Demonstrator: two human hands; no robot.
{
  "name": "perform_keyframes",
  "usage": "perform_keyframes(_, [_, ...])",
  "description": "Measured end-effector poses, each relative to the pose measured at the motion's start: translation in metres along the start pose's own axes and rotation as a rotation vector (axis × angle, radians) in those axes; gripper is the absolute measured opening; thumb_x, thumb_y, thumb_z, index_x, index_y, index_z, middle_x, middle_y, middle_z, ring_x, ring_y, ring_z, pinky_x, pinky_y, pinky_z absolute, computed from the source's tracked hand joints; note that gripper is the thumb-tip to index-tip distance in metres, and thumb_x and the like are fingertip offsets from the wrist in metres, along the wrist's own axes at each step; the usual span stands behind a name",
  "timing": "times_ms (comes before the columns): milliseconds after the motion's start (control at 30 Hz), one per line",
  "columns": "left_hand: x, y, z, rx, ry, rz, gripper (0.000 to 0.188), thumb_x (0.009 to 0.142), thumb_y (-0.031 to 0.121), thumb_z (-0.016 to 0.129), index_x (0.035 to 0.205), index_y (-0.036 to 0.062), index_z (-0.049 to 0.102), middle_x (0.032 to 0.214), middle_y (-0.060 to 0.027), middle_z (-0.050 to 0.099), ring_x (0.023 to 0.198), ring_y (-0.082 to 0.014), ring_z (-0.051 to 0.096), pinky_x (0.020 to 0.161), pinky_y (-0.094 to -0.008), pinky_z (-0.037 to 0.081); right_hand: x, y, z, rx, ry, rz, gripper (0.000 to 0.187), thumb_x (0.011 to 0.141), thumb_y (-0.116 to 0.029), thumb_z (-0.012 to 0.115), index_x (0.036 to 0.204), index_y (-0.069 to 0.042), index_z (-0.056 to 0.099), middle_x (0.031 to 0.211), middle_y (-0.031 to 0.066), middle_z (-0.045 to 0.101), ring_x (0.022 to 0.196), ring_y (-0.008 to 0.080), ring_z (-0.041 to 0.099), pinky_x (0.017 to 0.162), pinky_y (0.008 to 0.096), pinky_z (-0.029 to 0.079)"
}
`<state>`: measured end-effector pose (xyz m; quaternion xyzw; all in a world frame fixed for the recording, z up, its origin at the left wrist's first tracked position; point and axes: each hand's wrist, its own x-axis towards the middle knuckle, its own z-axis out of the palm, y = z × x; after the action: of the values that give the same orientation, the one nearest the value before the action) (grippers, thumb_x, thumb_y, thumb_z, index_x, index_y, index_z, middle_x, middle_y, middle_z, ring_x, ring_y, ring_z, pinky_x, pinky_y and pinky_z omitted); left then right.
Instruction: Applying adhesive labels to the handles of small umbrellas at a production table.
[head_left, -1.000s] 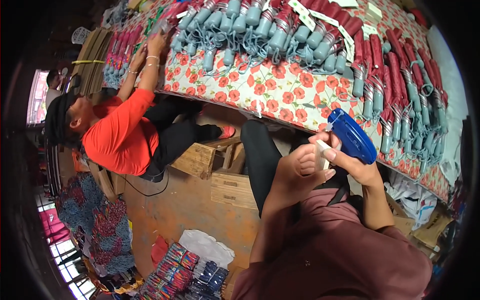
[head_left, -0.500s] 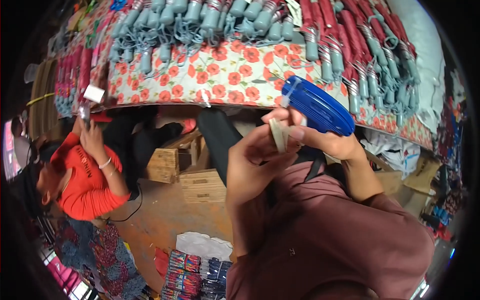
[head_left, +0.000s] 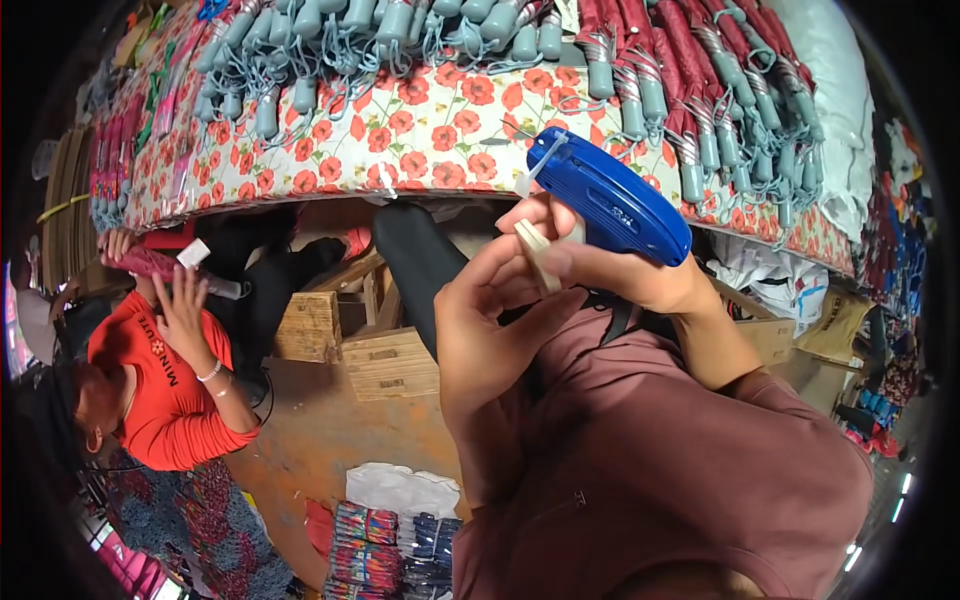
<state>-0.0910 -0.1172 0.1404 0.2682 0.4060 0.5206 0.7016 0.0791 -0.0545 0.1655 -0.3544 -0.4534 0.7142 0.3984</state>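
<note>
Above my lap, my left hand (head_left: 475, 315) has its fingers closed round a small stack of cream-coloured tags (head_left: 537, 252), edges facing up. My right hand (head_left: 645, 280) grips a blue tagging gun (head_left: 620, 200); its thin needle points toward the far left, over the tabletop. The right thumb also presses against the tags, so both hands meet there. Parts of the right fingers are hidden behind the gun and the tags. Beyond the hands, folded dark red umbrellas (head_left: 685, 75) with grey-blue handles and wrist cords lie in rows on the table.
A flowered cloth (head_left: 400, 140) covers the table ahead. More grey-blue umbrella handles (head_left: 390, 22) line its far side. At left, a person in a red top (head_left: 165, 385) handles a folded pink umbrella (head_left: 150, 262). Wooden boxes (head_left: 390, 365) and bundled umbrellas (head_left: 365, 545) are on the floor.
The view has shifted slightly, and my hands with the tagging gun and tags appear a little further left. The person at left has turned the pink umbrella from upright to sideways.
</note>
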Motion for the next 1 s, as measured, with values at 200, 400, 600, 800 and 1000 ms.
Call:
perform_keyframes(200, [0.0, 0.007, 0.0, -0.022, -0.035, -0.005, 0.051, 0.079, -0.015, 0.077, 0.127, -0.0027, 0.064, 0.108, -0.0136, 0.077, 0.092, -0.0153, 0.073, 0.084, -0.025, 0.058, 0.001, 0.0, -0.004, 0.058, 0.011, 0.021, 0.036, 0.091, -0.001, 0.075, 0.126, 0.0, 0.067, 0.106, 0.0066, 0.074, 0.088, 0.0146, 0.067, 0.079, 0.026, 0.056])
perform_keyframes(400, [-0.003, 0.012, -0.001, 0.145, -0.021, 0.037, 0.051, 0.08, -0.013, 0.077, 0.127, -0.0017, 0.064, 0.107, -0.0108, 0.076, 0.091, -0.0128, 0.071, 0.082, -0.023, 0.056, 0.002, -0.008, 0.0, -0.164, -0.041, 0.125, 0.034, 0.09, 0.0, 0.076, 0.123, -0.001, 0.068, 0.111, 0.0062, 0.073, 0.088, 0.014, 0.065, 0.079, 0.0238, 0.053])
perform_keyframes(600, [0.003, -0.012, -0.006, 0.095, -0.149, 0.041, 0.049, 0.084, -0.012, 0.075, 0.13, -0.0037, 0.06, 0.106, -0.0099, 0.072, 0.09, -0.0135, 0.07, 0.079, -0.0218, 0.056, -0.004, -0.007, -0.005, -0.05, -0.08, 0.041, 0.026, 0.091, 0.003, 0.071, 0.115, 0.002, 0.062, 0.113, 0.0107, 0.069, 0.109, 0.0245, 0.068, 0.092, 0.0319, 0.053])
perform_keyframes(800, [-0.006, 0.0, -0.014, 0.01, -0.154, 0.068, 0.048, 0.085, -0.01, 0.076, 0.129, -0.0038, 0.059, 0.103, -0.0083, 0.072, 0.089, -0.0082, 0.066, 0.079, -0.0173, 0.053, 0.002, -0.005, 0.008, -0.101, -0.084, -0.023, 0.02, 0.093, 0.004, 0.064, 0.112, 0.002, 0.058, 0.118, 0.0216, 0.069, 0.114, 0.0316, 0.068, 0.092, 0.036, 0.055])
perform_keyframes(1000, [-0.005, 0.001, -0.012, -0.022, -0.122, 0.053, 0.05, 0.085, -0.01, 0.075, 0.132, -0.0048, 0.058, 0.109, -0.0123, 0.073, 0.095, -0.0123, 0.07, 0.085, -0.021, 0.056, 0.005, -0.008, 0.006, -0.119, -0.095, 0.012, 0.029, 0.092, 0.001, 0.063, 0.121, 0.004, 0.056, 0.122, 0.0236, 0.069, 0.115, 0.0318, 0.068, 0.096, 0.038, 0.055])
